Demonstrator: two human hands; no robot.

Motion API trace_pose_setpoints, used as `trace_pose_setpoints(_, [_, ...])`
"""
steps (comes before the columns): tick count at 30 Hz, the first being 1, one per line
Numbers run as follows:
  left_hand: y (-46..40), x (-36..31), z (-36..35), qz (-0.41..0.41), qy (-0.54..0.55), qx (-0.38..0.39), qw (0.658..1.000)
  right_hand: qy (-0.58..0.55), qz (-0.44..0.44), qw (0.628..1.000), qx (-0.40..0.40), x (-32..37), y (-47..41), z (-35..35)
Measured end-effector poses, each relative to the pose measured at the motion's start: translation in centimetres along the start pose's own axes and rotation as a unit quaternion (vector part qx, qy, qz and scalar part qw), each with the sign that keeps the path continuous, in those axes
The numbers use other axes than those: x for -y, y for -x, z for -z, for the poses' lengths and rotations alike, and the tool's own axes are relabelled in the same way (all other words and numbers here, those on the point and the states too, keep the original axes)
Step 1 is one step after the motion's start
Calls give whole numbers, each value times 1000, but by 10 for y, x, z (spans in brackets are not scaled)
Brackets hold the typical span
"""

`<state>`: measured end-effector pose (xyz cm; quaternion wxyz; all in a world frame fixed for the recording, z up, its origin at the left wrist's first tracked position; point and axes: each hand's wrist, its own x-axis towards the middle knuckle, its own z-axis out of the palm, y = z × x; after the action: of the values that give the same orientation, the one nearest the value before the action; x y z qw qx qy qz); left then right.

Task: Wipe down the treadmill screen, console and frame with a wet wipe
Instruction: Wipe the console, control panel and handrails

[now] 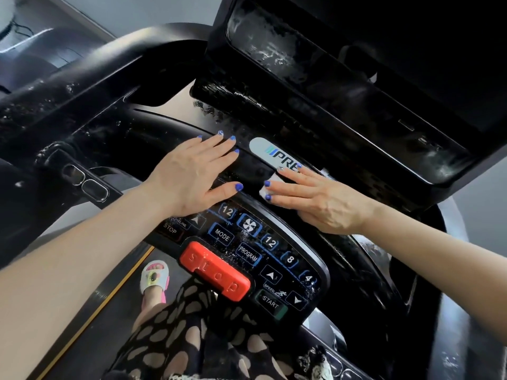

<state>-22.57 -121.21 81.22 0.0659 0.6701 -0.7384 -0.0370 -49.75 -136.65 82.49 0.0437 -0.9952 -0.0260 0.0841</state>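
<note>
Down low, a foot in a white sandal stands on the dark belt of the treadmill, next to a yellow line. A spotted black skirt hangs just above it. Next comes the button panel, which is black and has little wet drops on it. A big red stop button sits at its near edge, with a green start button to the right. Past the buttons, both hands lie on the shiny black console. The left hand is flat, its fingers straight and spread, and it holds nothing. The right hand is flat too, with straight fingers pressing a white wet wipe down on the console. Only a small bit of the wipe peeks out by the fingertips. Just beyond the fingers is a white name badge. Farther up, the dark screen leans over it all, with wet streaks on it. A black handlebar curves off to the left.
</note>
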Motion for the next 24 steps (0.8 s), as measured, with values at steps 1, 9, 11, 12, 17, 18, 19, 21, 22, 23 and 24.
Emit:
trace_pose_setpoints(1, [0, 0, 0, 1, 0, 1, 1000, 6, 3, 1000, 6, -2, 7, 1])
trace_pose_setpoints(9, [1, -1, 0, 0, 9, -3, 1000, 4, -59, 998, 9, 1, 3, 11])
trace_pose_setpoints(11, [2, -1, 2, 0, 12, 2, 1000, 23, -55, 998, 18, 1, 2, 9])
trace_pose_setpoints(12, [2, -2, 2, 1, 13, 6, 1000, 27, -69, 997, 13, -2, 4, 9])
trace_pose_setpoints(17, [2, -2, 4, 3, 15, 20, 1000, -108, -221, 968, -42, 14, -14, 4])
trace_pose_setpoints(18, [2, -1, 4, 1, 15, 22, 1000, -116, -228, 966, -40, 19, -19, 3])
trace_pose_setpoints(19, [2, 0, 4, -3, 16, 27, 1000, -117, -231, 965, -33, 21, -20, 3])
trace_pose_setpoints(21, [1, 3, 4, -13, 27, 42, 999, -118, -251, 960, -31, 15, -14, 7])
trace_pose_setpoints(22, [1, 7, 5, -19, 45, 48, 998, -126, -273, 953, -41, 10, -12, 9])
trace_pose_setpoints(23, [1, 11, 6, -23, 72, 50, 996, -137, -295, 944, -56, 7, -12, 11])
trace_pose_setpoints(24, [1, 17, 7, -26, 99, 47, 994, -146, -309, 937, -76, 7, -14, 13])
